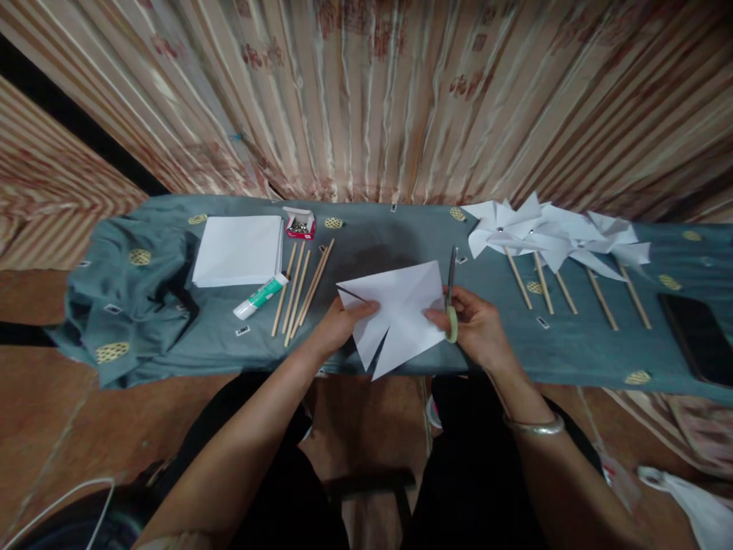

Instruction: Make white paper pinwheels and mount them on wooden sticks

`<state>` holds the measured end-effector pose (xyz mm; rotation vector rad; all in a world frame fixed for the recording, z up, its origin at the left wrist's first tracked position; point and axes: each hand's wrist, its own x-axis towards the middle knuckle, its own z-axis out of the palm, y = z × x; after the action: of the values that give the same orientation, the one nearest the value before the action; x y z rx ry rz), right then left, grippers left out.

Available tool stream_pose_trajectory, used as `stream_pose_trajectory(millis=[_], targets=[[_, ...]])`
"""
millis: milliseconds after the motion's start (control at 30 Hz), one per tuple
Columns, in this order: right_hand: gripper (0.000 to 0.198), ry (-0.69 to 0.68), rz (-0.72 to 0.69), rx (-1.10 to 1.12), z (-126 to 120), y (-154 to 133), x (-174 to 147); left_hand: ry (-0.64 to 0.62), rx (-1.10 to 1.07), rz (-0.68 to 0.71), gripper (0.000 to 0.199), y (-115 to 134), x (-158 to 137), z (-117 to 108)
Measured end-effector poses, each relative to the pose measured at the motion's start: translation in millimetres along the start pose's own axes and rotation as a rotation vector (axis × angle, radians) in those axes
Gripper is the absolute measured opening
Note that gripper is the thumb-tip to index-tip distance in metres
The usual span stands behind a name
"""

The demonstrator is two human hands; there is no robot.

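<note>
A white square of paper point(401, 294) is held up in front of me, over the near part of the table. Two slits show in it, one running in from the left corner and a wider one from the bottom corner. My left hand point(340, 322) pinches the paper's left side, thumb on top. On the right side, my right hand point(478, 325) has its thumb on the paper's edge and also grips scissors point(452, 321) with pale green handles. The scissor blades point away from me, beside the paper's right edge.
Left on the grey-green cloth point(366, 229) are a paper stack point(237, 250), a glue stick point(262, 296), several wooden sticks point(293, 294) and a small red box point(306, 231) of metal pins. Several paper pinwheels point(550, 233) on sticks and a dark phone point(699, 336) lie right. A curtain point(366, 99) hangs behind.
</note>
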<state>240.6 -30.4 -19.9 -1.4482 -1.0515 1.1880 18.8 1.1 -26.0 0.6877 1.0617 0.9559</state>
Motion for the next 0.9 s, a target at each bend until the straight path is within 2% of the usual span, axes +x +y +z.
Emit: stream_pose_trajectory(millis=[100, 233, 333, 500, 600, 767, 900], targets=[[0.052, 0.070, 0.047, 0.119, 7.1, -2.5, 1.5, -0.064, 0.041, -0.009, 0.046, 3.1, 1.5, -0.2], [0.050, 0.219, 0.081, 0.272, 10.3, -8.3, 4.5, -0.244, -0.096, -0.002, 0.065, 7.0, -0.5, 3.6], [0.047, 0.288, 0.052, 0.343, 11.9, -11.1, 8.4, -0.326, -0.123, 0.033, 0.065, 6.1, -5.3, 8.6], [0.047, 0.325, -0.006, 0.377, 21.8, -14.4, 15.6, -0.348, -0.080, 0.093, 0.060, -4.3, -13.0, 22.3], [0.049, 0.291, -0.004, 0.359, 31.4, -13.2, 17.1, -0.267, -0.078, 0.130, 0.051, -10.5, -13.3, 33.0], [0.048, 0.193, -0.006, 0.319, 43.6, -5.5, 14.7, 0.093, -0.317, 0.117, 0.043, -6.2, -5.7, 42.6], [0.046, 0.122, 0.004, 0.264, 44.9, -3.5, 11.8, 0.191, -0.411, 0.105, 0.039, 7.2, -2.6, 39.9]])
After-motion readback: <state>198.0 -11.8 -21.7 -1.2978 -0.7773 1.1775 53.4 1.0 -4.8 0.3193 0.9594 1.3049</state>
